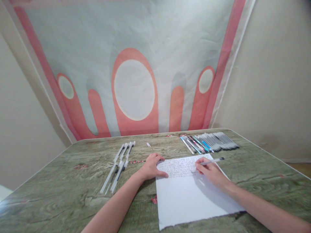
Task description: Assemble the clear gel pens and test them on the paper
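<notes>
Right hand (pixel 211 171) grips a pen (pixel 212 161) in a closed pinch, thumb and fingertips bunched around the barrel near the writing end; slim, clear-looking barrel, dark far end slanting up and out to the right past the knuckles. Pen and hand are over the upper right part of the white sheet (pixel 187 202), at the right end of the handwriting (pixel 177 167); whether the tip actually touches the paper, cannot tell, fingers hide it. Left hand (pixel 153 166) grasps nothing, fingers loosely spread, thumb well apart from the index, both lying on the upper left edge of the sheet, palm outside that edge. Sheet is thin, matte, roughly rectangular, lower edge a bit uneven; upper part full of small dense handwriting, too small to read, lower part blank. Table (pixel 60 197) under the sheet has a greenish-brown wood-grain print with cracks and reddish flower patches, rounded far corners. Left of the sheet: two small groups of slim whitish pens (pixel 119 166) with black parts, laid slanting. Beyond the sheet's upper left corner: a small white piece (pixel 148 144). Beyond its upper right: a packed row of pens (pixel 216 141), mostly clear with dark ends, a few blue and patterned. Both forearms bare, reaching in from either side of the sheet, left wrist bent slightly inward, right forearm slanting inward, low over the sheet's right edge.
</notes>
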Motion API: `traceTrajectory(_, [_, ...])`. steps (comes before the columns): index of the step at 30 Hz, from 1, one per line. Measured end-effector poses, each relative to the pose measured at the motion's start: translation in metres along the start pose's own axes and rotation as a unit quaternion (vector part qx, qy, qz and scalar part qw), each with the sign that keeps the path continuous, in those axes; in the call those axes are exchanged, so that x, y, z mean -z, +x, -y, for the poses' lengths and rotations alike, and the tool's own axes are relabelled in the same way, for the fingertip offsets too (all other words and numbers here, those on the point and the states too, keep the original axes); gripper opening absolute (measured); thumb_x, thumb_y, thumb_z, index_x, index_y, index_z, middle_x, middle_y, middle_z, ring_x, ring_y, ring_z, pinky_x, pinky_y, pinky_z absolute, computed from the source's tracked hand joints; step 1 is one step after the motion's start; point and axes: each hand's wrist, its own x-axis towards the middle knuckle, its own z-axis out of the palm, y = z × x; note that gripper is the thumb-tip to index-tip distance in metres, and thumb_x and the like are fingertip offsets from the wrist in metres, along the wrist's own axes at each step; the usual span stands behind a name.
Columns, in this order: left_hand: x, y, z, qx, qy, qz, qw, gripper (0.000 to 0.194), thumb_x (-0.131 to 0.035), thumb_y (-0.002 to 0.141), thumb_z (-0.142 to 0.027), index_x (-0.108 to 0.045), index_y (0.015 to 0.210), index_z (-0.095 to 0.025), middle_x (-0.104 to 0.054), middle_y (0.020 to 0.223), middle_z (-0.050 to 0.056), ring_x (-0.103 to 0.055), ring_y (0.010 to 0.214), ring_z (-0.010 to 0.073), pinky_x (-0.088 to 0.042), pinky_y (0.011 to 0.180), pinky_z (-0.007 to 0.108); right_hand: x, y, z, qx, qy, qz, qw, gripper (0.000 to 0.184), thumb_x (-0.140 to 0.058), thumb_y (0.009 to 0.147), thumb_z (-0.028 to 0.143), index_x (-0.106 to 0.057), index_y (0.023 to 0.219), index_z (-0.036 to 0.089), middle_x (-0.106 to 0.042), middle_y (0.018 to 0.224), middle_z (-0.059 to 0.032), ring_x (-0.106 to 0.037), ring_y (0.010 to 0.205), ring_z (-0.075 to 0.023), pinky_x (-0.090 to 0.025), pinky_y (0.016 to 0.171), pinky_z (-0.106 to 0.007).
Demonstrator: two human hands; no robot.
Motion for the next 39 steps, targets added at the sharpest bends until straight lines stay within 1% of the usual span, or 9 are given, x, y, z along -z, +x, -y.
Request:
traceTrajectory(2, [0.0003,0.0002,-0.0001,0.0,0.001,0.002,1.0,0.069,-0.068,0.044,-0.061,-0.055,0.101,-0.025,-0.048,0.102,0.005,-0.042,0.1,0.0244,-0.033,0.089,0.036,0.0031,-0.0066,-0.0032,0.021,-0.043,0.002,0.999,0.019,-0.05,0.075,0.037,-0.053,0.075,0.018,-0.051,0.059,0.0031,-0.046,0.055,-0.011,-0.036,0.052,-0.023])
traceTrajectory(5, [0.0017,0.0004,-0.0012,-0.001,0.002,0.005,1.0,0.068,-0.068,0.044,-0.061,-0.056,0.101,-0.025,-0.048,0.101,0.005,-0.042,0.099,0.024,-0.033,0.089,0.036,0.0048,-0.0102,-0.0024,0.055,-0.102,-0.002,0.993,0.018,-0.049,0.075,0.036,-0.051,0.068,0.019,-0.048,0.056,0.0039,-0.044,0.054,-0.011,-0.034,0.052,-0.023])
traceTrajectory(10, [0.0029,0.0014,-0.0025,-0.002,0.003,0.009,1.0,0.066,-0.069,0.045,-0.059,-0.056,0.1,-0.024,-0.047,0.101,0.005,-0.042,0.099,0.0237,-0.033,0.089,0.036,0.009,-0.0104,0.0021,0.068,-0.147,0.002,0.987,0.018,-0.046,0.076,0.032,-0.047,0.063,0.019,-0.045,0.054,0.0046,-0.043,0.054,-0.0111,-0.033,0.053,-0.024])
traceTrajectory(18, [0.0017,0.0022,-0.002,-0.001,0.0,0.007,1.0,0.066,-0.069,0.045,-0.059,-0.056,0.099,-0.024,-0.047,0.101,0.005,-0.042,0.098,0.0238,-0.033,0.089,0.036,0.0089,-0.0097,-0.0008,0.083,-0.149,0.008,0.985,0.017,-0.045,0.075,0.03,-0.048,0.063,0.019,-0.046,0.056,0.0034,-0.045,0.056,-0.012,-0.034,0.055,-0.024])
traceTrajectory(25, [0.0017,0.002,-0.0017,-0.002,0.0,0.007,1.0,0.066,-0.069,0.044,-0.059,-0.056,0.099,-0.025,-0.047,0.102,0.005,-0.042,0.1,0.0238,-0.032,0.09,0.036,0.0089,-0.0114,0.0018,0.09,-0.148,0.004,0.985,0.016,-0.046,0.074,0.029,-0.049,0.063,0.018,-0.047,0.056,0.003,-0.044,0.056,-0.0119,-0.033,0.054,-0.024])
traceTrajectory(31, [0.0015,0.0025,-0.0007,-0.009,0.001,0.005,1.0,0.066,-0.069,0.045,-0.059,-0.056,0.099,-0.025,-0.047,0.101,0.004,-0.042,0.1,0.0238,-0.033,0.09,0.036,0.0089,-0.0115,0.0011,0.101,-0.151,0.014,0.983,0.015,-0.045,0.075,0.028,-0.049,0.065,0.018,-0.046,0.057,0.0032,-0.044,0.057,-0.0118,-0.033,0.055,-0.024])
traceTrajectory(39, [0.0022,0.0024,-0.0023,-0.004,0.002,0.01,1.0,0.065,-0.069,0.045,-0.058,-0.056,0.099,-0.024,-0.048,0.101,0.005,-0.042,0.1,0.0238,-0.032,0.09,0.036,0.0088,-0.0112,0.0018,0.097,-0.132,0.01,0.987,0.014,-0.046,0.073,0.027,-0.049,0.063,0.018,-0.047,0.056,0.0032,-0.044,0.055,-0.0117,-0.033,0.054,-0.024])
